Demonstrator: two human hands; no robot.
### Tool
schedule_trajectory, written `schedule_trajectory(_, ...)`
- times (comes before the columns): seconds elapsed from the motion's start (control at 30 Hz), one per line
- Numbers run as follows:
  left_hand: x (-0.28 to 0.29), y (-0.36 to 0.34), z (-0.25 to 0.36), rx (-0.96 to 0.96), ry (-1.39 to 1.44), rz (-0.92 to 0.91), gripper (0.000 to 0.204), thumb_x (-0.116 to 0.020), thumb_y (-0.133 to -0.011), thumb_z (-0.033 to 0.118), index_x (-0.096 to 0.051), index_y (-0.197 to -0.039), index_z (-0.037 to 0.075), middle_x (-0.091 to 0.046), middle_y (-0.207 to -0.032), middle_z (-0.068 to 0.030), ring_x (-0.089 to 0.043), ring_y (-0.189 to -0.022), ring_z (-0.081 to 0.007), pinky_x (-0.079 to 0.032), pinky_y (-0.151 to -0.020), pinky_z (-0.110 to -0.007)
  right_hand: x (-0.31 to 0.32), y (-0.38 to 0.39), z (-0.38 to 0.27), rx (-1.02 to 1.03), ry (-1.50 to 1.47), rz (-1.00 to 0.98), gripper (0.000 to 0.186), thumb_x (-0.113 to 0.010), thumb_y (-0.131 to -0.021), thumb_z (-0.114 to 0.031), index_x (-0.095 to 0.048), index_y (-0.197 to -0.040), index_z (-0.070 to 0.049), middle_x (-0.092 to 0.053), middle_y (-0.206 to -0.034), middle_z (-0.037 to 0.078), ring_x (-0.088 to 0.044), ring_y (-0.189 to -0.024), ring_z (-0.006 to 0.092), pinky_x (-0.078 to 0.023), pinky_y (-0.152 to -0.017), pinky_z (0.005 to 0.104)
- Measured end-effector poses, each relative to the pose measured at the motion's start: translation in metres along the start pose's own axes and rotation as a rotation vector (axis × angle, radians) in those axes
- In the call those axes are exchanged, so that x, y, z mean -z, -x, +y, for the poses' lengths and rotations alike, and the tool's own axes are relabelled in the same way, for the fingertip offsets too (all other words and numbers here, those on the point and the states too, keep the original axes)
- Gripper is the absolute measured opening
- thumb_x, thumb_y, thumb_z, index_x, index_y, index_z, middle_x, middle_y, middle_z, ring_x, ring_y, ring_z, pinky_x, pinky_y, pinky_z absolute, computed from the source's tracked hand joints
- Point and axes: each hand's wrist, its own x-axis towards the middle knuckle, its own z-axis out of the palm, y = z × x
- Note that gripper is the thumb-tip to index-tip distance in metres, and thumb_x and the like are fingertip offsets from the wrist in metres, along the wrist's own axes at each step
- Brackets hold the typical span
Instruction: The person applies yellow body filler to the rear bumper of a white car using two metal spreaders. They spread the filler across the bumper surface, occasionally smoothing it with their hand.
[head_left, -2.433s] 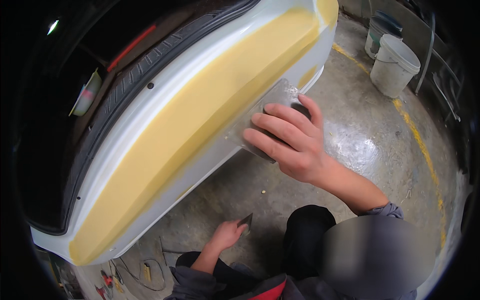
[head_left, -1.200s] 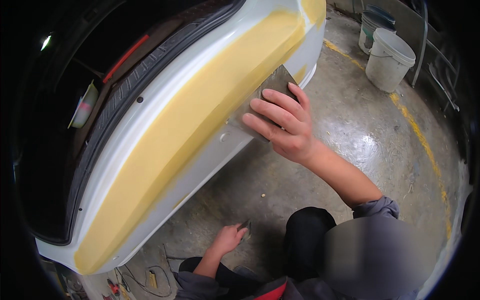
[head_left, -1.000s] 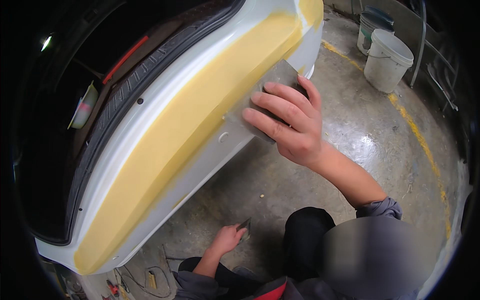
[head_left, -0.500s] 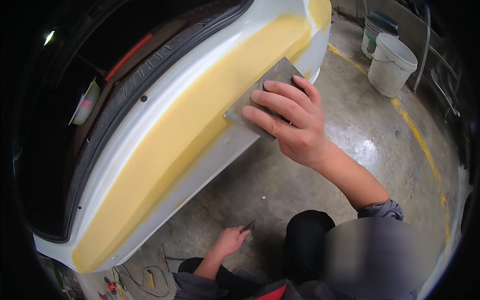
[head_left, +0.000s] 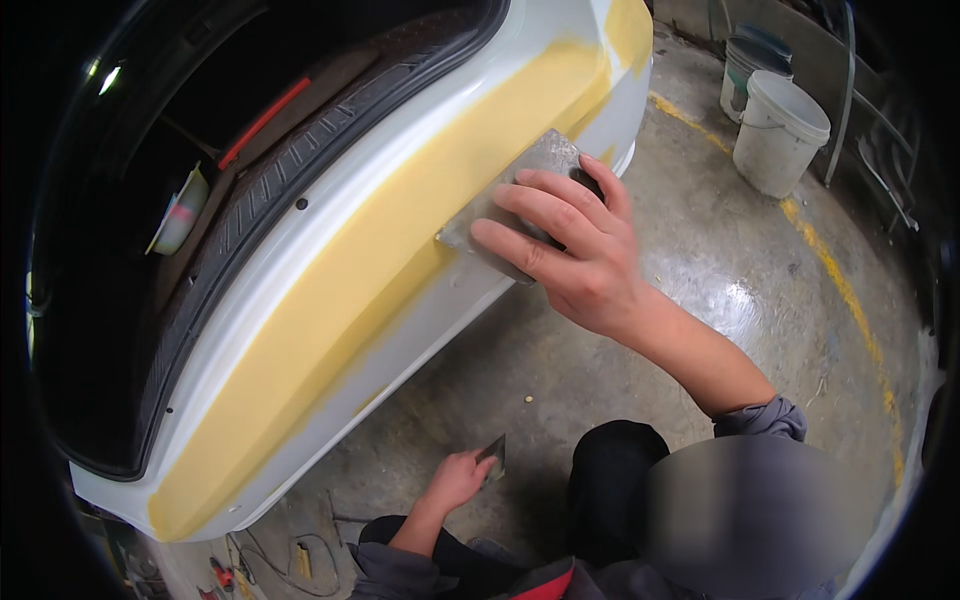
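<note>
**Spreader flat on the filler band**

While the right hand (head_left: 585, 255) pressed a grey spreader (head_left: 520, 190) against the car's white panel (head_left: 300, 270), its fingers (head_left: 545, 205) lay spread across the blade's back, holding it flat to the surface. The spreader sat near the upper right end of a long yellow filler band (head_left: 370, 270), which ran diagonally down the panel toward its lower left corner. Its leading edge touched the filler, and its lower corner reached onto bare white paint.

To do this pass well, by my judgement, the pressure should have stayed even across all the fingers, with the blade tilted only slightly, so the edge would feather into the paint without leaving a ridge. A long stroke along the band would have suited better than short dabs.

The left hand (head_left: 455, 480) hung low near the knee, closed on a small dark scraper (head_left: 493, 458), well apart from the panel.

Beyond the panel, a black rubber seal (head_left: 250, 220) edged the dark trunk opening. On the concrete floor (head_left: 700, 270) stood two buckets (head_left: 778, 130) beside a yellow line (head_left: 840, 290). Small tools (head_left: 260, 565) lay at the lower left.
</note>
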Motion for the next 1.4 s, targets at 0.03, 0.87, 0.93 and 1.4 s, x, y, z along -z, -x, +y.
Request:
schedule_trajectory(0.03,-0.002,-0.001,-0.004,-0.001,-0.005,0.001,0.04,-0.061,-0.101,0.034,-0.068,-0.122,0.001,-0.071,-0.104,-0.0266,-0.066,-0.1,-0.0468,-0.054,-0.086,-0.048,-0.001,0.0,0.0,0.003,0.003,-0.001,0.038,-0.066,-0.078,-0.003,-0.078,-0.11,-0.019,-0.069,-0.118,0.002,-0.066,-0.112,0.0232,-0.037,-0.11,0.0461)
schedule_trajectory(0.87,0.065,-0.007,0.228,-0.333,2.116,-0.318,0.046,-0.043,-0.111,0.033,-0.052,-0.144,0.002,-0.066,-0.13,-0.015,-0.066,-0.119,-0.0247,-0.055,-0.099,-0.039,0.113,0.043,-0.031,-0.445,-1.173,-0.199,0.037,-0.067,-0.09,0.007,-0.072,-0.125,-0.002,-0.063,-0.129,0.019,-0.063,-0.123,0.0382,-0.049,-0.108,0.0488)
schedule_trajectory(0.93,0.08,0.0,0.253,-0.294,1.944,-0.123,0.045,-0.042,-0.111,0.035,-0.057,-0.137,0.001,-0.07,-0.12,-0.0133,-0.07,-0.107,-0.0212,-0.058,-0.091,-0.035,0.122,0.042,-0.015,-0.484,-0.972,-0.354,0.043,-0.067,-0.085,0.01,-0.072,-0.126,-0.001,-0.064,-0.129,0.018,-0.064,-0.122,0.0357,-0.049,-0.108,0.0457)
schedule_trajectory(1.4,0.097,0.002,0.325,-0.493,1.337,0.143,0.032,-0.055,-0.11,0.025,-0.066,-0.126,0.0,-0.069,-0.104,0.0014,-0.059,-0.093,-0.0054,-0.05,-0.081,-0.026,0.106,-0.013,0.057,-1.597,-1.864,-0.521,0.056,-0.069,-0.089,-0.029,-0.057,-0.131,0.004,-0.062,-0.095,0.005,-0.059,-0.078,0.0128,-0.047,-0.069,0.0254)
